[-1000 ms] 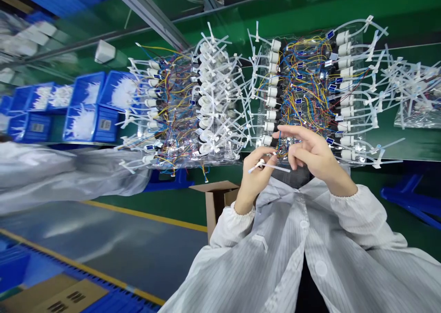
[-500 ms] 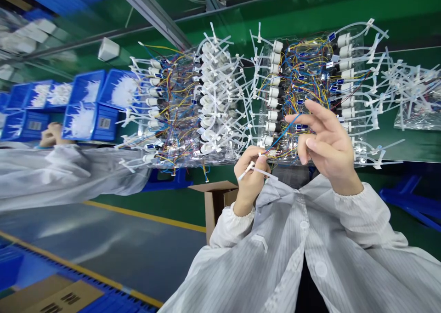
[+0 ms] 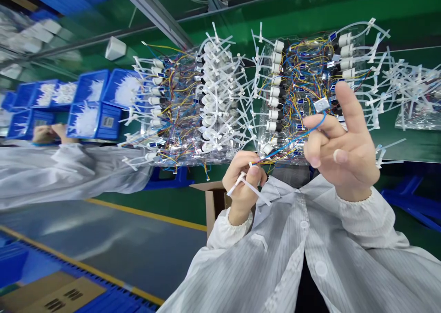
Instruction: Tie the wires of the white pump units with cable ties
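My left hand (image 3: 244, 177) is closed around a white cable tie (image 3: 245, 184) and the near end of a thin wire bundle. My right hand (image 3: 339, 143) is raised, fingers pinching the blue wire (image 3: 292, 140) that runs up from the left hand to a small white connector (image 3: 321, 105) at my fingertips; the index finger points up. Behind both hands, on the green bench (image 3: 406, 138), lie two clear bags of wired parts (image 3: 303, 83) (image 3: 186, 106) with white caps, coloured wires and many cable ties.
Blue bins (image 3: 94, 106) of white cable ties stand at the left. A co-worker's white sleeve (image 3: 69, 170) and hand (image 3: 44, 133) reach toward them. An open cardboard box (image 3: 213, 202) sits below the bench. More tie bundles (image 3: 416, 97) lie at the right.
My right hand has risen up and to the right, drawing the blue wire and its connector out taut. My left hand has shifted slightly left and down with the tie. The co-worker's hand has appeared.
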The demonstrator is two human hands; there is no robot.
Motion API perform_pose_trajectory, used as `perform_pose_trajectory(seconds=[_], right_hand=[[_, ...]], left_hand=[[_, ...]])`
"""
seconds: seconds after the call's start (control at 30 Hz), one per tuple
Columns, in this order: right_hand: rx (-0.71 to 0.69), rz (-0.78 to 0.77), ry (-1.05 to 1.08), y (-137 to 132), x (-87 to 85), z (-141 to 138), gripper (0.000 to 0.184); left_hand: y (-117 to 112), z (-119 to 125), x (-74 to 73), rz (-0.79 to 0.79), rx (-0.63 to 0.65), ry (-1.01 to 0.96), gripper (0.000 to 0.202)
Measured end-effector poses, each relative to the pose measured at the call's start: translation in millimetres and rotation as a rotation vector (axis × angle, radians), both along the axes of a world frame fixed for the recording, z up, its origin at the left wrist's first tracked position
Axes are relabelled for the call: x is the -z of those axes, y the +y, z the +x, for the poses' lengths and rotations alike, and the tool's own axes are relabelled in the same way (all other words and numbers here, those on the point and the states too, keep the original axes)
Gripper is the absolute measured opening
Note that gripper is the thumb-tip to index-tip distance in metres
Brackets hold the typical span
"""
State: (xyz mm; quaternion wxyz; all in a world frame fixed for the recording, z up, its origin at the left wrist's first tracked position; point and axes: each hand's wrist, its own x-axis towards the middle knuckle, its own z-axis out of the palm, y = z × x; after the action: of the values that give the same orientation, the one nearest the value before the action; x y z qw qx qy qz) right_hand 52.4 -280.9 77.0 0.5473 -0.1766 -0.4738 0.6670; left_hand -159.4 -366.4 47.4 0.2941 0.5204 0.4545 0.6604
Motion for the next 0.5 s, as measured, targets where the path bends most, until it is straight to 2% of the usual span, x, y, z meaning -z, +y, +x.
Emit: perform_pose_trajectory(seconds=[0.13,0.23,0.37,0.5], right_hand=[[0.079,-0.026,-0.057,-3,-11.1,6,0.091],[0.112,-0.058,-0.083,-8,-12.7,13,0.073],[0.054,-0.048,-0.104,-22,-4.0,20,0.047],[-0.029,-0.038,-0.016,-45,5.4,38,0.029]], left_hand=[[-4,-1,3.7,-0.024,0.012,0.02,0.022],[-8,-4,9.5,-0.115,0.0,0.084,0.031],[-17,-11,15.5,-0.162,0.04,0.161,0.045],[-29,-15,20.6,-0.211,0.082,-0.013,0.036]])
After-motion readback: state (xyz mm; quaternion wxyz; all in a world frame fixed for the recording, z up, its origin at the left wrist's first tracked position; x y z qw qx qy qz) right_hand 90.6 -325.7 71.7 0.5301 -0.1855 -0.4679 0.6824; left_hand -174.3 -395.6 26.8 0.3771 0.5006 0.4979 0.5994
